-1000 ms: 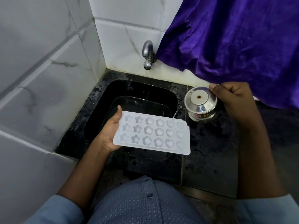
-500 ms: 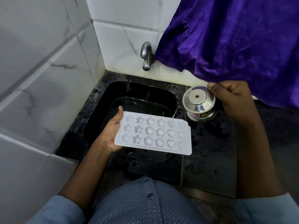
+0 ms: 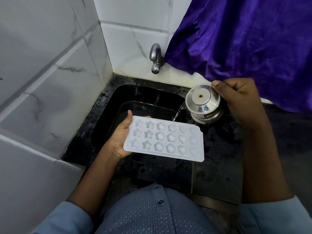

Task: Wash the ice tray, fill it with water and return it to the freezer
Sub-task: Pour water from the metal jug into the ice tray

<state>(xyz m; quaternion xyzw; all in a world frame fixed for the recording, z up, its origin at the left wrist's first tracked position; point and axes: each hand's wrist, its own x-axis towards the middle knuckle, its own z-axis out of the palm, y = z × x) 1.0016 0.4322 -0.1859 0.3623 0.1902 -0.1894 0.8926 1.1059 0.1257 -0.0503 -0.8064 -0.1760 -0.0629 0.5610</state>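
Two hands: our left hand [image 3: 120, 139] holds the ice tray [image 3: 164, 141] over the sink [image 3: 108, 105].
Right hand [image 3: 239, 100]: fingers wrapped on the tipped pot [image 3: 203, 103], pouring water [image 3: 177, 114].
Danger: we may tilt the tray and spill.

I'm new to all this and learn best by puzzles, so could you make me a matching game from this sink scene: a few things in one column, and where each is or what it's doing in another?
Things:
1. white plastic ice tray
2. shiny steel kettle
3. chrome wall tap
4. purple cloth

States:
A. hanging at upper right
B. tilted, pouring a thin stream
C. held flat in the left hand
D. mounted on the tiles, no water running

Pairs: 1-C, 2-B, 3-D, 4-A
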